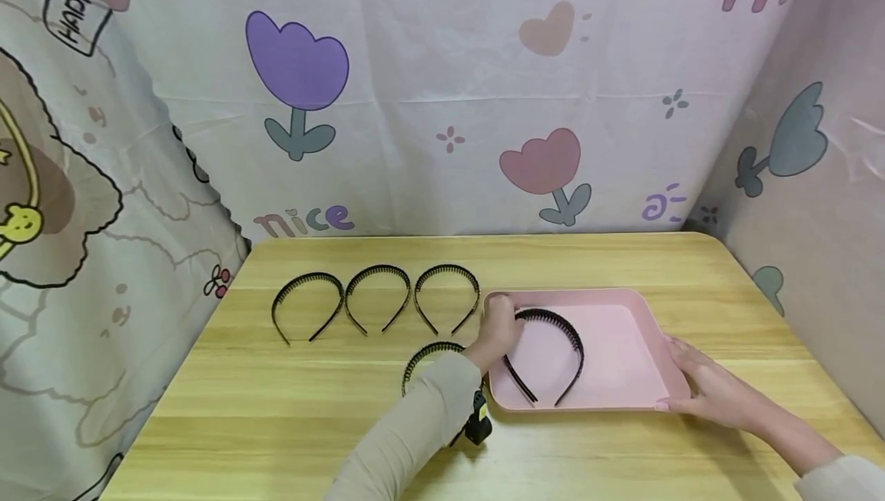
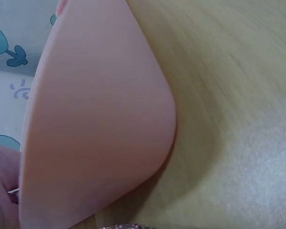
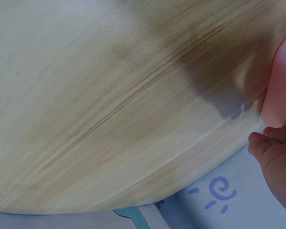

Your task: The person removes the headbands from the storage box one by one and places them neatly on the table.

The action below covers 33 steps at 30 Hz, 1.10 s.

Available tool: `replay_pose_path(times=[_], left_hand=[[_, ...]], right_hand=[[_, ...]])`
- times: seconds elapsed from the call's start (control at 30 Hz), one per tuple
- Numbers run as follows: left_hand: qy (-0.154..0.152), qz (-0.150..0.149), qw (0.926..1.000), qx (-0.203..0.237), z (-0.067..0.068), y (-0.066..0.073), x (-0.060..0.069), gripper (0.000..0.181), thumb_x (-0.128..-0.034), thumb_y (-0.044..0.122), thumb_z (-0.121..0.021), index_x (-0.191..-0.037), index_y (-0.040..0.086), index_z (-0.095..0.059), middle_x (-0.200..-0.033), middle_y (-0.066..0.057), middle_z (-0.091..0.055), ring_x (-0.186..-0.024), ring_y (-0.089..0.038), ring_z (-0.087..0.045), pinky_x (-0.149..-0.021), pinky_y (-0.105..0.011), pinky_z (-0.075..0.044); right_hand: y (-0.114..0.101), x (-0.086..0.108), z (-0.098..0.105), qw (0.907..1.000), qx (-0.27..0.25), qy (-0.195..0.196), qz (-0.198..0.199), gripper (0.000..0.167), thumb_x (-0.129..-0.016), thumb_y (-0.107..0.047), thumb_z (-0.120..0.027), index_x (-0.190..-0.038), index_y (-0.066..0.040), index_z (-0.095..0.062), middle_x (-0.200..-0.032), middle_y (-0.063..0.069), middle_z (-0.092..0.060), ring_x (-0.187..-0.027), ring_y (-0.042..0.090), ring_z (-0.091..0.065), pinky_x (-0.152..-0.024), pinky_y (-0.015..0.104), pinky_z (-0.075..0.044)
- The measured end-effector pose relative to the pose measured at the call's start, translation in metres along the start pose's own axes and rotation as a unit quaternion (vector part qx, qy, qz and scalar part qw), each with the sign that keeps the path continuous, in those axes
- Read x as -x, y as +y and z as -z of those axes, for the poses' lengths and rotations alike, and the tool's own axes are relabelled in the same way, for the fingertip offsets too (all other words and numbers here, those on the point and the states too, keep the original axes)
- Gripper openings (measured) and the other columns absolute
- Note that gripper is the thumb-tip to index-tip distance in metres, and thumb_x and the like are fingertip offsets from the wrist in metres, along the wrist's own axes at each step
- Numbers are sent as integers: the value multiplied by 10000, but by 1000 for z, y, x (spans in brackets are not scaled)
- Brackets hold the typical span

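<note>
A pink tray (image 1: 608,347) stands on the right half of the wooden table, with a black toothed headband (image 1: 579,340) lying inside toward its left end. A doubled tip suggests a second headband under it, but I cannot tell. My left hand (image 1: 499,328) grips the tray's left wall, its thumb side close to the headband. The tray's pink outer wall (image 2: 100,109) fills much of the left wrist view. At the opposite end, my right hand (image 1: 719,389) holds the right wall, thumb at the near corner; its fingers (image 3: 271,143) meet the tray in the right wrist view.
Three black headbands lie in a row at the back left: one at the left (image 1: 307,278), one in the middle (image 1: 378,269), one at the right (image 1: 448,268). Another headband (image 1: 432,347) is partly hidden under my left forearm. A patterned cloth (image 1: 429,101) hangs behind the table.
</note>
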<state>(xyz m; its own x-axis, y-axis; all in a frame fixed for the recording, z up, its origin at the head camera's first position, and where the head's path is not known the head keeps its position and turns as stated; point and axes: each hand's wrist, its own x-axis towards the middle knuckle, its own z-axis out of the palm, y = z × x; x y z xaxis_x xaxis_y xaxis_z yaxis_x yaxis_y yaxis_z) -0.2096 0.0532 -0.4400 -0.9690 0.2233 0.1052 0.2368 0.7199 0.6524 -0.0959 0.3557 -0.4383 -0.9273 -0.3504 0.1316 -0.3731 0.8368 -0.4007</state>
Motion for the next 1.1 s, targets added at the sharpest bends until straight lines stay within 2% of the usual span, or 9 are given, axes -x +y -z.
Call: replay_pose_path(times=[0.13, 0.2, 0.27, 0.4, 0.63, 0.8, 0.93, 1.03, 1.1], left_hand=[[-69, 14, 9995, -323, 0, 0, 1, 404, -796, 29, -688, -516, 94, -405, -525, 3, -478, -495, -60, -321, -475, -170, -306], [-74, -11, 9989, -454, 0, 0, 2, 384, -802, 33, -683, -518, 95, -432, -559, -15, -552, -496, -51, -348, -487, -165, -339], [-81, -77, 9985, -529, 0, 0, 2, 427, -810, 28, -670, -504, 112, -385, -523, -10, -516, -478, -51, -328, -472, -164, -326], [-84, -105, 9987, -497, -2, -1, 2, 518, -831, 38, -651, -499, 158, -271, -468, 43, -351, -457, -55, -279, -459, -163, -272], [-24, -117, 9996, -244, -2, -1, 1, 515, -834, 69, -666, -473, 161, -311, -460, 68, -362, -454, -41, -309, -467, -151, -287], [-6, -255, 9994, -230, 0, -1, 1, 538, -838, 44, -647, -467, 159, -275, -444, 74, -258, -441, -50, -254, -454, -151, -241], [-145, -330, 9975, -606, 4, 0, -1, 563, -860, 85, -637, -483, 159, -226, -443, 69, -221, -447, -56, -254, -473, -150, -266], [-325, -398, 9916, -1191, 9, 2, -3, 556, -884, 151, -625, -492, 165, -230, -445, 75, -267, -468, -44, -290, -492, -147, -299], [-423, -383, 9882, -1418, 12, 4, -4, 544, -894, 187, -615, -492, 167, -249, -450, 73, -305, -469, -40, -306, -482, -150, -307]], right_hand=[[0, 0, -1, 10000, 25, 37, 29, 929, -676, -343, -800, -1289, 208, -372, -1323, 415, -357, -1163, 583, -355, -917, -66, 58], [0, 1, -1, 10000, 24, 35, 20, 931, -675, -342, -800, -1291, 208, -370, -1323, 415, -357, -1166, 583, -353, -917, -69, 57], [0, 1, -2, 10000, 18, 27, 13, 933, -677, -340, -799, -1297, 205, -364, -1325, 415, -354, -1177, 583, -345, -919, -70, 57], [1, 2, -2, 10000, 28, 30, 15, 935, -681, -338, -796, -1306, 200, -355, -1326, 415, -353, -1183, 580, -340, -921, -68, 60], [4, 3, -3, 9999, 114, 52, 20, 928, -681, -345, -795, -1297, 201, -368, -1324, 410, -360, -1218, 562, -322, -930, -65, 63], [4, 4, -2, 9998, 182, 40, -14, 954, -679, -357, -793, -1305, 208, -347, -1321, 410, -364, -1186, 574, -348, -917, -65, 70], [3, 3, -2, 9998, 173, 49, -12, 966, -677, -358, -794, -1309, 211, -336, -1318, 412, -364, -1158, 582, -363, -911, -66, 70], [2, 2, -2, 9999, 152, 62, -8, 966, -679, -353, -793, -1314, 209, -330, -1318, 412, -362, -1154, 585, -363, -908, -67, 68], [2, 2, -2, 9998, 153, 92, 18, 965, -676, -350, -796, -1311, 210, -333, -1313, 413, -366, -1148, 585, -368, -911, -66, 65]])
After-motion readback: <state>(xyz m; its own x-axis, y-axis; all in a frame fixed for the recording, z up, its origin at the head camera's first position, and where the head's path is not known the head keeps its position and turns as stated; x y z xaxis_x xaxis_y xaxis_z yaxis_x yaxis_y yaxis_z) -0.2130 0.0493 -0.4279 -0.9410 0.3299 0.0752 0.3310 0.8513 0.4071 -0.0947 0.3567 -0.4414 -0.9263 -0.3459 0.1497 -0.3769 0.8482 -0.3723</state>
